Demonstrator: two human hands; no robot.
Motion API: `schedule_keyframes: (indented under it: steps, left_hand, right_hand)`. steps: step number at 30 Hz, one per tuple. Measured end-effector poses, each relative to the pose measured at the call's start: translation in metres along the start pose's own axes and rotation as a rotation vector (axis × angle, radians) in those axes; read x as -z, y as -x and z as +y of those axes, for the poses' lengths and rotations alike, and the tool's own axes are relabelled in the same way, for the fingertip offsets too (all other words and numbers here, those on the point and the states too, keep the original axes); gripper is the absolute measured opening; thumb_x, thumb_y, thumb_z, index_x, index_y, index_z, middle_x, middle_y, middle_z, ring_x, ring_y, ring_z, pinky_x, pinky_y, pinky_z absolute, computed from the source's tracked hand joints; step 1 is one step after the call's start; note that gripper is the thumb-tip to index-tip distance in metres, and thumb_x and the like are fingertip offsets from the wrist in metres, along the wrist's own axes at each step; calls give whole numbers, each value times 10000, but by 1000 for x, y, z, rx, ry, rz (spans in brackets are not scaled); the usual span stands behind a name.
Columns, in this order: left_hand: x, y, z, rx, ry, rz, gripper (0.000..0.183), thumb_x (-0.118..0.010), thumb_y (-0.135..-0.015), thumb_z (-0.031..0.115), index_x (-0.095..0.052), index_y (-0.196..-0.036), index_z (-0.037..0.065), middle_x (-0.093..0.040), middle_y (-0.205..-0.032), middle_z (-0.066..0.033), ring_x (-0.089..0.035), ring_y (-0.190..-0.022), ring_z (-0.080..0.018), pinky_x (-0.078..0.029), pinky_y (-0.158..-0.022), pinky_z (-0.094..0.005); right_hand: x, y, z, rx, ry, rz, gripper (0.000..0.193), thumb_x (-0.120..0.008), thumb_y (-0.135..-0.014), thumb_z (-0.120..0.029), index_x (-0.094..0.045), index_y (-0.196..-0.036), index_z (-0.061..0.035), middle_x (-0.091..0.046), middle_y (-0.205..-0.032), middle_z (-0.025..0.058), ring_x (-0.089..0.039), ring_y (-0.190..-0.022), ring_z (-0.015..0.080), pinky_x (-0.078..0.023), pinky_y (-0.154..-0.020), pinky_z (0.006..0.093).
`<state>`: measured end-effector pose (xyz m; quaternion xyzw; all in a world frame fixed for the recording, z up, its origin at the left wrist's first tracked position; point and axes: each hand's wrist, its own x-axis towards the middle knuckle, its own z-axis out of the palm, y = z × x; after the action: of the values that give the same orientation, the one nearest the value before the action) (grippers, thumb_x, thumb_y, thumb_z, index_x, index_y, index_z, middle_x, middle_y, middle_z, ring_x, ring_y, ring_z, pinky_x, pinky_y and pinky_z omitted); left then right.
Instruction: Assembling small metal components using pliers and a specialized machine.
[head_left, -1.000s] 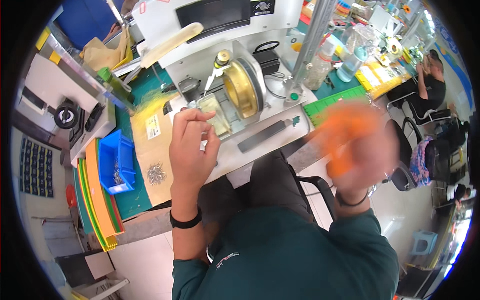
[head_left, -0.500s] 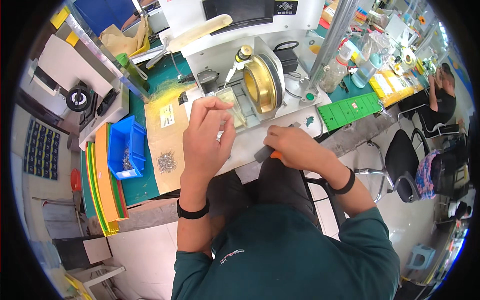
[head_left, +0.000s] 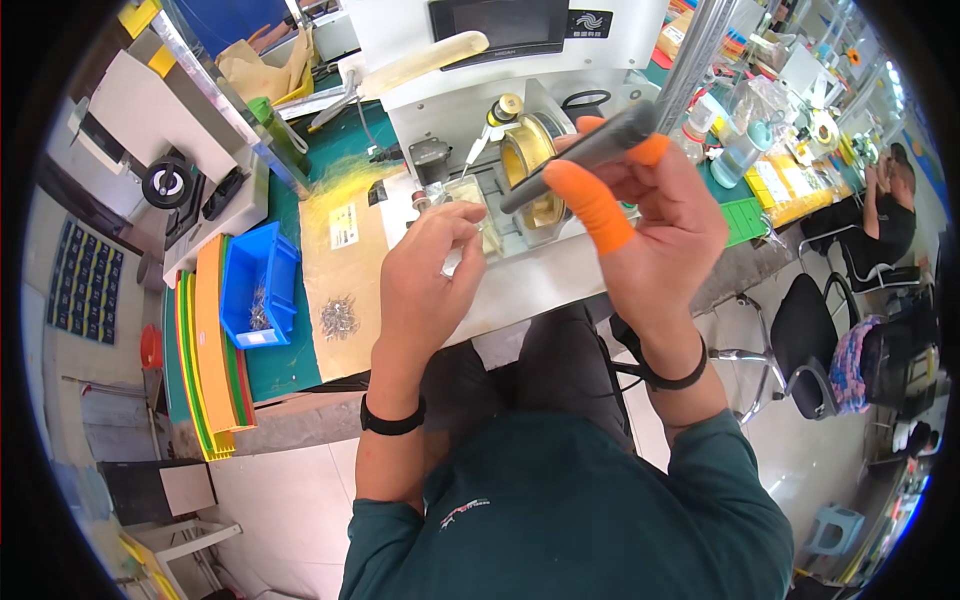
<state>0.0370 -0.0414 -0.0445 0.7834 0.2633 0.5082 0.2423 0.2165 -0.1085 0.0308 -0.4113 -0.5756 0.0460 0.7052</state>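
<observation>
My right hand (head_left: 655,240), with orange finger cots on thumb and fingers, is raised over the right front of the white machine (head_left: 610,55). It grips a dark, slim, phone-like slab (head_left: 585,155), tilted up to the right. At the machine's front edge my left hand (head_left: 430,285) has its fingers curled in beside the small pale fixture (head_left: 463,190). Whatever its fingertips may hold is hidden. Behind the slab stands a gold ring-shaped wheel (head_left: 520,160), partly covered. A yellow and black nozzle (head_left: 495,120) points down toward the fixture.
Left of my hands, cardboard (head_left: 340,270) bears a pile of small metal pins (head_left: 338,318). A blue bin (head_left: 236,300) with more pins stands beside stacked coloured strips (head_left: 208,350). A green tray (head_left: 743,221) lies at right. Another person (head_left: 885,205) sits farther right.
My right hand has risen from the table's front edge, lifting and turning the dark slab. My left hand has lowered slightly, its fingers bent further forward. The view has shifted a little.
</observation>
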Motion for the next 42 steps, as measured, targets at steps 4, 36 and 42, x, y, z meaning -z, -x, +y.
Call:
schedule_keyframes:
  steps: [4, 36, 42]
  left_hand:
    - [3, 1, 0, -6, -33, 3, 92, -677, -879, -67, -654, -963, -38, -742, -1132, -168, -737, -1013, -225, -606, -887, -325]
    - [11, -5, 18, -81, -330, -82, 180, -708, -855, 3, -581, -981, 27, -730, -1110, -135, -714, -861, -328, -579, -684, -394]
    - [11, -5, 15, -90, -310, -81, 185, -708, -852, -9, -576, -977, 24, -730, -1123, -142, -718, -913, -341, -586, -723, -401]
  right_hand:
    - [-12, 2, 6, 50, 98, -41, 339, -898, -790, -32, -713, -1063, 44, -756, -898, 61, -706, -721, 87, -580, -639, 226]
    - [-15, 9, -8, 251, 214, -232, 454, -918, -766, -65, -711, -1153, 50, -757, -977, 111, -736, -791, 158, -599, -719, 261]
    - [-14, 9, -3, 335, 207, -221, 390, -887, -781, -47, -687, -1100, 58, -736, -967, 144, -750, -772, 210, -639, -674, 285]
